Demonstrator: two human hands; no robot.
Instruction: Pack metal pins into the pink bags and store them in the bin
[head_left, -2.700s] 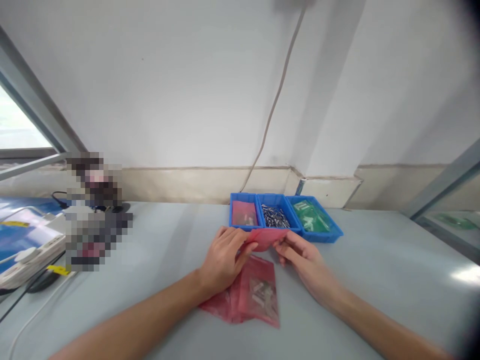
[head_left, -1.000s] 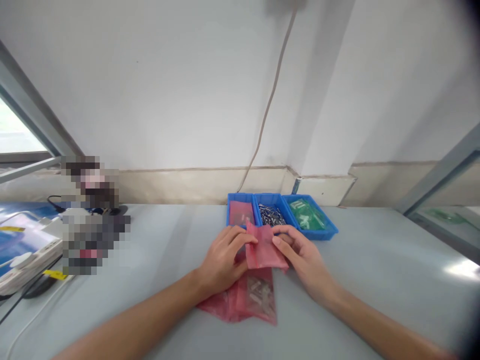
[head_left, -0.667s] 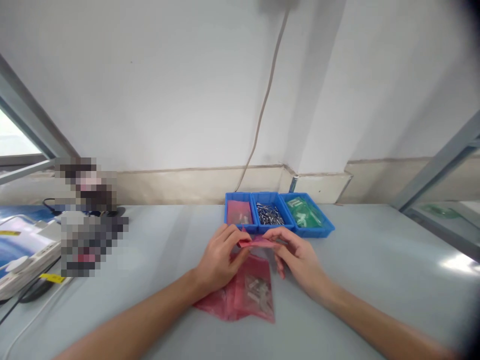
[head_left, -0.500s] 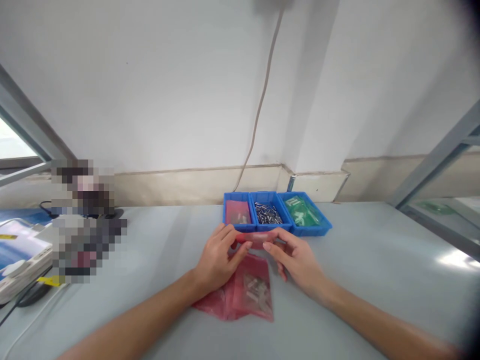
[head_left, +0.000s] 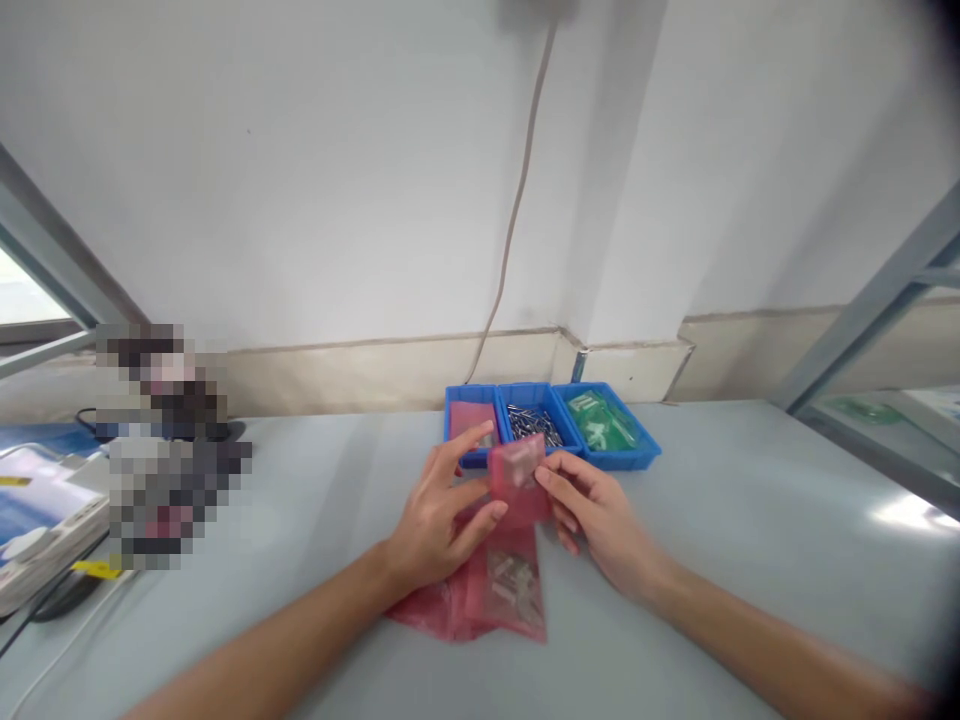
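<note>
Between thumb and fingers, my right hand (head_left: 592, 505) pinches the edge of a small pink plastic bag (head_left: 516, 478) with pale contents. My left hand (head_left: 442, 510) is beside the bag with its fingers spread, holding nothing. Below the hands, more pink bags (head_left: 504, 590) with small pale parts lie overlapping on the table, partly covered by my left hand. Just beyond stand three blue bins: a left bin (head_left: 448, 425) with a pink bag, a middle bin (head_left: 574, 440) of small metal pieces, and a right bin (head_left: 626, 462) with a green bag of white parts.
The grey table (head_left: 720, 600) runs back to the wall. At the left are a power strip (head_left: 45, 550), cables and pixelated items. Metal frame posts (head_left: 862, 345) stand at both sides. A cable (head_left: 517, 200) hangs down the wall behind the bins.
My left hand has let go of the pink bag and spread its fingers. The bag, folded or rolled between both hands before, now hangs open from my right hand.
</note>
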